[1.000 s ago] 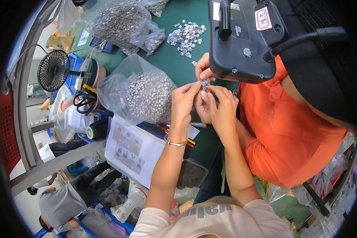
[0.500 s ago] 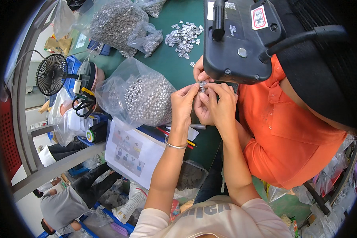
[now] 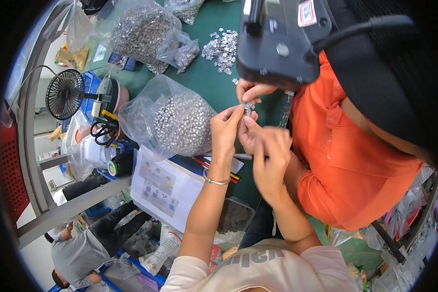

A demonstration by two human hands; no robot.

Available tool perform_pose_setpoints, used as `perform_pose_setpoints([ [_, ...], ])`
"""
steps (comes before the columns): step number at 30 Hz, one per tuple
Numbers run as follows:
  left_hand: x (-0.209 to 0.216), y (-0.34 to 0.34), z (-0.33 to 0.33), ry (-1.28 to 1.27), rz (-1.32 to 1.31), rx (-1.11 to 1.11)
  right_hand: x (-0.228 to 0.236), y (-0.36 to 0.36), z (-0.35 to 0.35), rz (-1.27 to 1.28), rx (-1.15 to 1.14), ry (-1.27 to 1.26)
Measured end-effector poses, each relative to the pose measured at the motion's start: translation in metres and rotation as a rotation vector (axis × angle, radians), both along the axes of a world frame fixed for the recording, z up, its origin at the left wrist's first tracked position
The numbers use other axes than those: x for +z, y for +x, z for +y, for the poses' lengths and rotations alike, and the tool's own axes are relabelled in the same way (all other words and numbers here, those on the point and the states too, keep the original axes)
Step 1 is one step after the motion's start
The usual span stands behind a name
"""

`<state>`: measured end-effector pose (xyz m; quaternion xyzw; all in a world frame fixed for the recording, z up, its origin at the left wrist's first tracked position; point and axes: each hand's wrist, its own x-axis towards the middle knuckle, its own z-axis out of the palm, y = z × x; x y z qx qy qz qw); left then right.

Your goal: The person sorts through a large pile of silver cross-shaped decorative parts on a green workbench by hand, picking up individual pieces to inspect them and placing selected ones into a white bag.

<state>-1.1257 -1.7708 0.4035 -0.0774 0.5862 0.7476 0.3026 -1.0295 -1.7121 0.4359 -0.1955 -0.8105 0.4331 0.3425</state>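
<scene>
A small silver metal piece (image 3: 248, 108) with a lobed outline is held up at the middle of the view. My left hand (image 3: 224, 127) pinches its near left edge between thumb and finger. My right hand (image 3: 273, 152) is apart from it, a little lower and to the right, its fingers bent and smeared by motion. A co-worker's hand (image 3: 252, 91) grips the same piece from above, and that person's other hand (image 3: 246, 137) is just below it, partly behind my right hand.
A clear bag of silver beads (image 3: 185, 121) lies left of my hands. Beyond are a heap of loose silver pieces (image 3: 221, 51) and a larger filled bag (image 3: 143, 31). A printed sheet (image 3: 163, 190), pens (image 3: 219, 170) and a small fan (image 3: 64, 94) are also near. The co-worker's head-worn device (image 3: 280, 53) overhangs the table.
My right hand has drawn away from the metal piece, down and toward me. My left hand has stayed in place. The co-worker's head device has shifted slightly left.
</scene>
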Motion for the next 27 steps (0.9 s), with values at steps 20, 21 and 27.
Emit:
perform_pose_setpoints([
  [20,0.018,0.179,-0.088,-0.328,0.414,0.190,-0.093,0.118,-0.066,-0.278,0.315,-0.375],
  [21,0.022,0.190,-0.090,-0.320,0.385,0.176,-0.096,0.118,-0.067,-0.304,0.345,-0.313],
  [27,0.025,0.235,-0.092,-0.329,0.338,-0.188,-0.116,0.117,-0.069,-0.341,0.411,-0.250],
])
